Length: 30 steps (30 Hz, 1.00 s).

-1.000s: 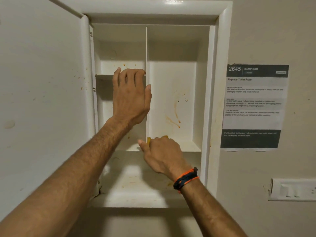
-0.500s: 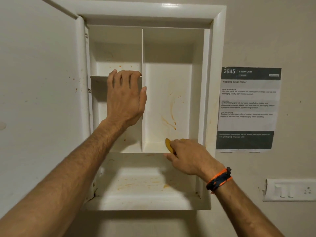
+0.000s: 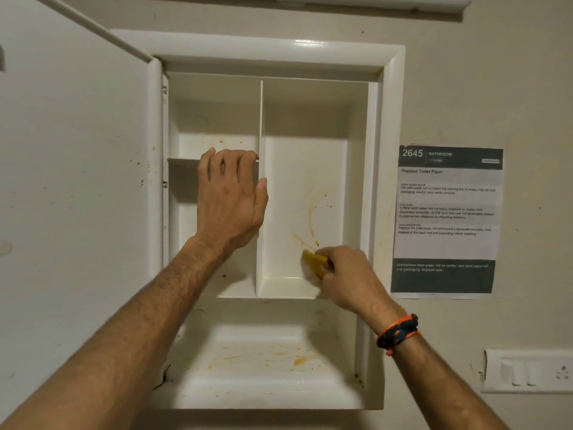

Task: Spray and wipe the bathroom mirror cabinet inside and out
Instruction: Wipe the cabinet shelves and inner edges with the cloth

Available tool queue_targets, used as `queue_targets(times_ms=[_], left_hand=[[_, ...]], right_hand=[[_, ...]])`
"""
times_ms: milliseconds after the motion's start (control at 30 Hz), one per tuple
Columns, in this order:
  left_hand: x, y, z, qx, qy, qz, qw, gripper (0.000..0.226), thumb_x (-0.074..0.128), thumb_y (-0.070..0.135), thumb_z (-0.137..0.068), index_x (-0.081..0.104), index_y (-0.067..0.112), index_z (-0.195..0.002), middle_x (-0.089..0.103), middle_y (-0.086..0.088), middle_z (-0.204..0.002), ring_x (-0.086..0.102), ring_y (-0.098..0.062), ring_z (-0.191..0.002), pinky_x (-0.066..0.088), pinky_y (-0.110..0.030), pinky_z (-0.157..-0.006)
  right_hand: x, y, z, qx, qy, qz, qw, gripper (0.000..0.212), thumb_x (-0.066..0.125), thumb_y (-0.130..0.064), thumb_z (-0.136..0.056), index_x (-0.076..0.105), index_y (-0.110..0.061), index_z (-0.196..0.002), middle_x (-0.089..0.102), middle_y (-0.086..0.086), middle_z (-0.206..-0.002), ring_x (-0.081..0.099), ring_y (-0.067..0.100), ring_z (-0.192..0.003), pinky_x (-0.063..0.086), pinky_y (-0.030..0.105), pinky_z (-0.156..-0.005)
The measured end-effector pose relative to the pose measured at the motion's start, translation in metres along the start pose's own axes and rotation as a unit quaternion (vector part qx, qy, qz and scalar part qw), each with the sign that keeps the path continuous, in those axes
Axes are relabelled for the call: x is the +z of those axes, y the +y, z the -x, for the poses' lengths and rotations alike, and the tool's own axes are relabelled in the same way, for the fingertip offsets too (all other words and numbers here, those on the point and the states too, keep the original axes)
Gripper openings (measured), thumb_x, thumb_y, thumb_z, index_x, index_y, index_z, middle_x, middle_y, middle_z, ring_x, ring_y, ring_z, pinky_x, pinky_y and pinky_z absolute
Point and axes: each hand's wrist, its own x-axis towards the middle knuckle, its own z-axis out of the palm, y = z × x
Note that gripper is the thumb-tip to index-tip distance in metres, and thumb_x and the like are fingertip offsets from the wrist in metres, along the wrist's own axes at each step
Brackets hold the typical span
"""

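My white wall cabinet (image 3: 393,181) stands open, a vertical divider (image 3: 259,187) splitting its upper part. My left hand (image 3: 231,197) hooks its fingers (image 3: 217,159) over the small left shelf (image 3: 183,159). Orange smears streak the right compartment's back wall (image 3: 310,193) and spatter the bottom shelf (image 3: 257,358) below.

beige wall (image 3: 465,72) | taped notice (image 3: 446,218) | white switch plate (image 3: 527,372)
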Motion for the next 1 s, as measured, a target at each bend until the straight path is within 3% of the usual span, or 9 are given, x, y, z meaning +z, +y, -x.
queue_targets(times_ms=[67,133,200,267,367,500,633,767,1000], left_hand=[[0.000,0.000,0.001,0.001,-0.002,-0.001,1.000,0.032,0.041,0.034,-0.092,0.047,0.011,-0.115,0.049,-0.009,-0.112,0.045,-0.028,-0.108,0.023,-0.048,-0.114],[0.000,0.000,0.000,0.002,-0.002,-0.004,1.000,0.033,0.040,0.034,-0.092,0.047,0.011,-0.115,0.049,-0.009,-0.112,0.045,-0.028,-0.108,0.023,-0.048,-0.113],[0.001,-0.001,0.000,0.005,0.000,-0.004,1.000,0.033,0.040,0.034,-0.093,0.047,0.011,-0.116,0.049,-0.009,-0.112,0.045,-0.028,-0.108,0.023,-0.047,-0.113],[0.001,-0.001,0.000,0.006,0.002,-0.007,1.000,0.034,0.040,0.034,-0.093,0.048,0.011,-0.116,0.049,-0.009,-0.112,0.045,-0.028,-0.108,0.024,-0.047,-0.113],[0.002,-0.002,0.000,0.007,0.004,-0.009,1.000,0.034,0.039,0.035,-0.093,0.048,0.011,-0.116,0.049,-0.009,-0.112,0.045,-0.028,-0.108,0.025,-0.048,-0.113],[0.002,-0.002,0.000,0.007,0.002,-0.007,1.000,0.034,0.038,0.035,-0.093,0.048,0.011,-0.115,0.049,-0.008,-0.112,0.045,-0.028,-0.108,0.025,-0.048,-0.112],[0.002,-0.002,0.000,0.010,0.003,-0.003,1.000,0.033,0.039,0.034,-0.093,0.048,0.012,-0.115,0.050,-0.007,-0.112,0.045,-0.028,-0.107,0.025,-0.047,-0.112],[0.001,-0.002,0.000,0.009,0.000,-0.002,1.000,0.034,0.038,0.035,-0.094,0.049,0.011,-0.116,0.051,-0.008,-0.113,0.046,-0.029,-0.108,0.025,-0.048,-0.112],[-0.001,0.000,0.000,0.002,-0.007,0.003,1.000,0.034,0.040,0.033,-0.093,0.049,0.010,-0.116,0.051,-0.009,-0.113,0.047,-0.029,-0.108,0.025,-0.048,-0.113]], right_hand=[[-0.003,-0.007,-0.009,0.004,0.112,-0.083,0.990,0.032,0.050,-0.005,-0.096,0.063,-0.014,-0.124,0.066,0.002,-0.102,0.062,0.015,-0.091,0.046,0.007,-0.061],[-0.014,-0.021,-0.021,-0.039,0.232,-0.137,0.962,0.037,0.048,0.000,-0.096,0.061,-0.012,-0.128,0.066,0.002,-0.097,0.060,0.013,-0.083,0.042,0.005,-0.056],[-0.029,-0.036,-0.037,-0.110,0.323,-0.127,0.931,0.044,0.044,0.006,-0.093,0.059,-0.012,-0.131,0.068,0.006,-0.102,0.062,0.016,-0.087,0.048,0.013,-0.072],[-0.044,-0.048,-0.060,-0.159,0.363,-0.065,0.916,0.061,0.042,0.014,-0.088,0.049,-0.011,-0.142,0.061,0.010,-0.131,0.057,0.020,-0.117,0.044,0.022,-0.100],[-0.063,-0.058,-0.102,-0.176,0.344,0.072,0.920,0.072,0.042,0.017,-0.085,0.033,-0.009,-0.151,0.033,0.012,-0.156,0.028,0.028,-0.145,0.026,0.034,-0.118],[-0.063,-0.060,-0.137,-0.185,0.260,0.189,0.929,0.062,0.041,0.010,-0.088,0.035,-0.007,-0.147,0.046,0.013,-0.140,0.039,0.034,-0.130,0.040,0.038,-0.100],[-0.050,-0.052,-0.143,-0.194,0.254,0.208,0.924,0.072,0.038,0.015,-0.086,0.023,-0.007,-0.153,0.028,0.014,-0.156,0.019,0.033,-0.146,0.017,0.041,-0.121],[-0.024,-0.029,-0.120,-0.192,0.230,0.208,0.931,0.083,0.034,0.020,-0.086,0.002,-0.011,-0.156,-0.002,0.011,-0.164,-0.004,0.028,-0.151,0.010,0.041,-0.123],[0.032,0.004,-0.073,-0.136,0.188,0.200,0.952,0.087,0.033,0.020,-0.086,-0.019,-0.007,-0.150,-0.025,0.015,-0.157,-0.018,0.032,-0.148,0.003,0.043,-0.123]])
